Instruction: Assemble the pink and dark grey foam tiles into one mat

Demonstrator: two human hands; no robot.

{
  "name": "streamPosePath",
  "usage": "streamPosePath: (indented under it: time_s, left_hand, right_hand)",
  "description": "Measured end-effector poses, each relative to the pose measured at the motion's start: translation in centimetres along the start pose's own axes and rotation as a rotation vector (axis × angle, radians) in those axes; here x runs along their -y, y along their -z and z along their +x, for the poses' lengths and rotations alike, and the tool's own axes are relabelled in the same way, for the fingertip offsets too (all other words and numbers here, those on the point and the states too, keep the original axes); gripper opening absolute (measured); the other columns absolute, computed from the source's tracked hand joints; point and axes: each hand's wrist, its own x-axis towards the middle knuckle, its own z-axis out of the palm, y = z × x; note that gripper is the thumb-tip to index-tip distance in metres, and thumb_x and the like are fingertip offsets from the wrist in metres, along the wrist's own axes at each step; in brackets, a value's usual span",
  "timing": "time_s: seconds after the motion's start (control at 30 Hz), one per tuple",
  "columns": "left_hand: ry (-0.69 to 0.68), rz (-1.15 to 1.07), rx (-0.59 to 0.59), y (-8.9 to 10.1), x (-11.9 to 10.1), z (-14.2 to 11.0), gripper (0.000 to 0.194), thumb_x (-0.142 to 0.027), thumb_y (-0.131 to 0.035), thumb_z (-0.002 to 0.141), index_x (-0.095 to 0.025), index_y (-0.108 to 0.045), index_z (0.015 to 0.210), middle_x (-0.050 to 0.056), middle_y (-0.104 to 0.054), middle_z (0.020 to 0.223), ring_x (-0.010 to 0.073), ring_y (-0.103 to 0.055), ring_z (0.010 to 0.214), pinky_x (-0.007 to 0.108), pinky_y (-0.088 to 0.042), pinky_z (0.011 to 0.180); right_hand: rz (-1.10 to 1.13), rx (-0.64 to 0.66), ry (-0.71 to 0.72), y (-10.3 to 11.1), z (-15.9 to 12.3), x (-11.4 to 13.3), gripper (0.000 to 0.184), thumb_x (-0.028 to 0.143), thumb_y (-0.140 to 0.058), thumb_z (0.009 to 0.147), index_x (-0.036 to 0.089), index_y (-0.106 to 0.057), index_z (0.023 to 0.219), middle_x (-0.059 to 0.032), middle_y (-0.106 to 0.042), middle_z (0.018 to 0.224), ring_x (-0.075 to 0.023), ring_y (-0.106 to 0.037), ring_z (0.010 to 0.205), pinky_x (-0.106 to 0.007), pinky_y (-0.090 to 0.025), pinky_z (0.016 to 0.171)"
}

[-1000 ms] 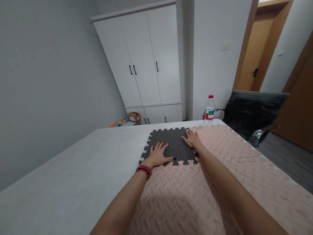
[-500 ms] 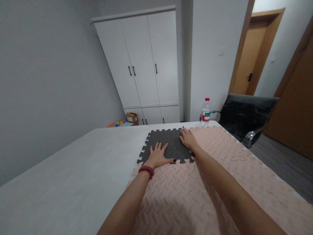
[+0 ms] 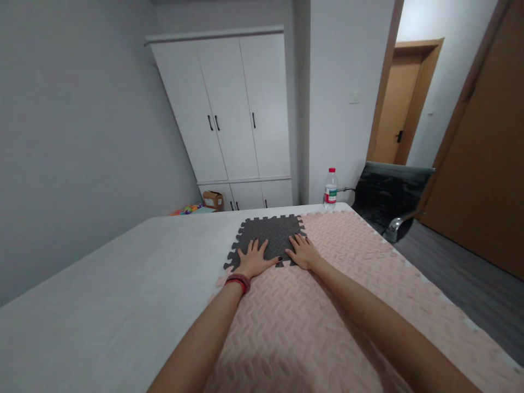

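A dark grey foam mat tile (image 3: 272, 229) with jigsaw edges lies flat on the white table. Pink foam mat tiles (image 3: 282, 316) with a raised pattern adjoin it on the near side and on the right. My left hand (image 3: 254, 263) rests on the grey tile's near left part, fingers spread, with a red band around the wrist. On the tile's near right corner lies my right hand (image 3: 303, 252), palm down and fingers apart. Both hands press on the tile and hold nothing. The seam under the hands is partly hidden.
A clear water bottle with a red cap (image 3: 330, 190) stands at the table's far right corner. Beyond it is a black chair (image 3: 391, 194). The white table (image 3: 106, 295) stretches out to the left. Behind are a white cabinet (image 3: 229, 109) and a cardboard box (image 3: 213, 201).
My right hand has slid nearer along the grey tile's right edge to its near corner. My left hand stays at about the same spot on the tile. The camera view has shifted slightly.
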Motion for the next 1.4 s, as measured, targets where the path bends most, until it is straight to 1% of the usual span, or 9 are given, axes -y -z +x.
streamPosePath:
  time_s: [0.23,0.37,0.7,0.83,1.0,1.1,1.17,1.27,1.4]
  left_hand:
    - [0.031,0.041,-0.022,-0.1,4.3,-1.7,0.064,-0.065,-0.017,0.085,-0.036,-0.019,0.142,0.009,-0.018,0.152,0.0317,-0.012,0.139,0.063,-0.009,0.105]
    - [0.034,0.033,0.005,-0.7,5.7,-1.6,0.073,-0.075,-0.021,0.078,-0.038,-0.016,0.142,0.009,-0.018,0.152,0.0313,-0.013,0.139,0.061,-0.017,0.104]
    - [0.064,0.054,-0.008,-0.4,5.3,-1.7,0.076,-0.076,-0.025,0.076,-0.039,-0.016,0.141,0.007,-0.019,0.152,0.0319,-0.014,0.139,0.064,-0.019,0.102]
    - [0.13,0.108,-0.036,1.9,3.0,-3.0,0.072,-0.068,-0.034,0.078,-0.031,-0.029,0.14,0.015,-0.026,0.149,0.0366,-0.018,0.137,0.067,-0.011,0.102]
    - [0.096,0.137,-0.163,5.7,-2.8,-7.7,0.063,-0.04,-0.048,0.08,-0.015,-0.037,0.137,0.021,-0.024,0.148,0.0384,-0.014,0.137,0.064,0.004,0.105]
    - [-0.065,0.062,-0.126,7.5,-5.9,-12.7,0.058,-0.028,-0.046,0.079,-0.014,-0.04,0.135,0.019,-0.031,0.145,0.0356,-0.02,0.136,0.062,-0.001,0.107]
    - [-0.237,-0.024,-0.012,8.4,-7.1,-16.7,0.051,-0.031,-0.045,0.08,-0.02,-0.046,0.13,0.013,-0.043,0.139,0.0294,-0.033,0.132,0.054,-0.015,0.11]
    - [-0.518,-0.175,0.18,8.8,-7.7,-22.1,0.05,-0.045,-0.051,0.079,-0.036,-0.047,0.128,-0.003,-0.047,0.138,0.0148,-0.043,0.126,0.028,-0.033,0.106]
    - [-0.563,-0.313,0.323,5.6,-8.5,-25.4,0.063,-0.056,-0.049,0.079,-0.031,-0.038,0.136,0.004,-0.036,0.144,0.0222,-0.034,0.132,0.037,-0.028,0.11]
  right_hand:
    - [0.045,0.043,0.049,0.4,-0.4,-0.1,0.079,0.069,-0.013,0.085,0.018,-0.024,0.144,-0.0108,-0.019,0.15,-0.0236,-0.009,0.138,-0.041,-0.004,0.11]
    - [0.072,0.095,0.121,0.8,-0.6,-0.1,0.085,0.077,-0.016,0.08,0.021,-0.023,0.144,-0.01,-0.018,0.151,-0.0268,-0.008,0.138,-0.047,0.0,0.109]
    - [0.015,0.098,0.111,1.3,-0.3,-0.1,0.08,0.072,-0.028,0.081,0.022,-0.024,0.144,-0.0107,-0.022,0.149,-0.0269,-0.011,0.138,-0.05,-0.007,0.109]
    - [-0.071,0.006,0.132,3.3,-2.4,3.0,0.065,0.054,-0.034,0.088,0.013,-0.033,0.139,-0.018,-0.029,0.145,-0.029,-0.023,0.134,-0.053,-0.014,0.107]
    - [-0.12,-0.029,0.219,6.4,-10.0,8.4,0.041,0.029,-0.041,0.086,0.015,-0.052,0.123,-0.0152,-0.039,0.14,-0.0256,-0.039,0.126,-0.05,-0.025,0.104]
    - [-0.055,-0.013,0.244,8.2,-17.0,7.7,0.043,0.034,-0.045,0.083,0.02,-0.054,0.122,-0.0123,-0.041,0.14,-0.0241,-0.04,0.125,-0.048,-0.03,0.102]
    - [0.024,-0.015,0.153,9.1,-22.4,4.6,0.049,0.036,-0.045,0.081,0.024,-0.049,0.128,-0.0104,-0.041,0.14,-0.0237,-0.035,0.129,-0.05,-0.026,0.105]
    - [0.046,-0.146,-0.117,9.4,-31.1,-3.2,0.05,0.041,-0.042,0.082,0.023,-0.051,0.128,-0.01,-0.041,0.14,-0.0254,-0.036,0.129,-0.051,-0.026,0.106]
    - [0.164,-0.522,-0.509,8.3,-42.3,-14.0,0.058,0.057,-0.048,0.072,0.018,-0.064,0.112,-0.0144,-0.054,0.126,-0.0303,-0.049,0.118,-0.046,-0.038,0.101]
